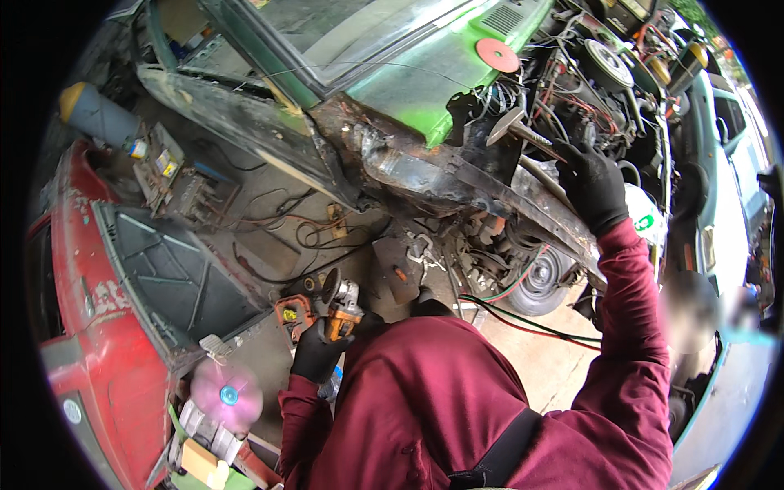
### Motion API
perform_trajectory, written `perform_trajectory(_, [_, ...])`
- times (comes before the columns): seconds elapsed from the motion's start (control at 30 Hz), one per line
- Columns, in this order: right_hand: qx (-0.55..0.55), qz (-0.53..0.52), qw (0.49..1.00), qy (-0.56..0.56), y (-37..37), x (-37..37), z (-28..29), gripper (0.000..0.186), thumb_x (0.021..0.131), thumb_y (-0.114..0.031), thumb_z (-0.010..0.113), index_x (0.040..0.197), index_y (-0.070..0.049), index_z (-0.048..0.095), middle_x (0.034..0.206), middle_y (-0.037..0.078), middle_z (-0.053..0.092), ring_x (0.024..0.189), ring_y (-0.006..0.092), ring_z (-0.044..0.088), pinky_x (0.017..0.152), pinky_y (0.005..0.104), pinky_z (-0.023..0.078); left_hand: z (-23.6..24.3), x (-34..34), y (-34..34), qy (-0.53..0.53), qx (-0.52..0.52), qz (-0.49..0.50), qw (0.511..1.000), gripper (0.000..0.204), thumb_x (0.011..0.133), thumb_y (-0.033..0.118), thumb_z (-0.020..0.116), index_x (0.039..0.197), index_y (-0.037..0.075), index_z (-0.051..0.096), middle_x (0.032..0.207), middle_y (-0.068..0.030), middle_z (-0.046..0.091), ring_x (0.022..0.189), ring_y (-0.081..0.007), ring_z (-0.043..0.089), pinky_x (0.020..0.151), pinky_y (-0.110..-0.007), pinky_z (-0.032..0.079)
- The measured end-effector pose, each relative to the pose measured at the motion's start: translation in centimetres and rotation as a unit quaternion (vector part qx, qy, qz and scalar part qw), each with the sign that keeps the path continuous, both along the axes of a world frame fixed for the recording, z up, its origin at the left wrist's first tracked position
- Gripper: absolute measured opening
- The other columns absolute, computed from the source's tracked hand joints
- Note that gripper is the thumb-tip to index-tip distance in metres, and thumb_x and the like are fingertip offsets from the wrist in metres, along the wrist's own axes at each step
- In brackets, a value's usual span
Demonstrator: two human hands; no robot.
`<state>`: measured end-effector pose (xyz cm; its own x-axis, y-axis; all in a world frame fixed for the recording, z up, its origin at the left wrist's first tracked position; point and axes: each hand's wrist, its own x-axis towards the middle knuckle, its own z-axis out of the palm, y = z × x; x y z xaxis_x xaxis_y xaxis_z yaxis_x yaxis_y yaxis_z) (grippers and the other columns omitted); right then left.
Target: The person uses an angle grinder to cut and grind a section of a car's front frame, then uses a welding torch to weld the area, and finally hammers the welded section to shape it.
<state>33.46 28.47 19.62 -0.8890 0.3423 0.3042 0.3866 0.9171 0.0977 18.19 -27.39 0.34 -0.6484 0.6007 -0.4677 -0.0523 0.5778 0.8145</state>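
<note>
The right grip [594,186] holds a hammer [508,126] near the engine bay [603,80] — the left grip [317,351], an orange grinder [345,315].

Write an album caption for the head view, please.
Left hand holding an angle grinder, right hand gripping a hammer beside an exposed engine.

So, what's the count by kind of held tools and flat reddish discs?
Metal-headed hammer, in the black-gloved right hand: 1
Orange-and-silver angle grinder, in the black-gloved left hand: 1
Flat reddish disc on the green metal panel: 1
Total: 3
</note>
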Motion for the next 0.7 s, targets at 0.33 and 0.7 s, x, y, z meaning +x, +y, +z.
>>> perform_trajectory(0.33, [0.089, 0.116, 0.988, -0.048, 4.5, -7.6, -3.9, 0.022, 0.095, -0.019, 0.068, 0.114, -0.02, 0.079, 0.1, 0.01, 0.072, 0.093, 0.0329, 0.073, 0.076, 0.0488, 0.056, 5.0, 2.6, 3.3, 0.048, 0.026, 0.018, 0.998, 0.049, 0.088, 0.028, 0.089, 0.123, 0.002, 0.068, 0.109, -0.0087, 0.076, 0.097, -0.0186, 0.071, 0.091, -0.038, 0.056])
perform_trajectory(0.7, [-0.276, 0.188, 0.942, 0.042, -9.5, -1.2, -3.9, 0.051, 0.085, -0.024, 0.084, 0.133, -0.012, 0.07, 0.112, 0.017, 0.069, 0.098, 0.0379, 0.069, 0.08, 0.0477, 0.056, 10.2, 2.2, 10.1, -0.015, 0.22, 0.084, 0.972, 0.05, 0.093, 0.009, 0.081, 0.139, 0.001, 0.063, 0.125, -0.0055, 0.071, 0.112, -0.0137, 0.067, 0.1, -0.032, 0.053])
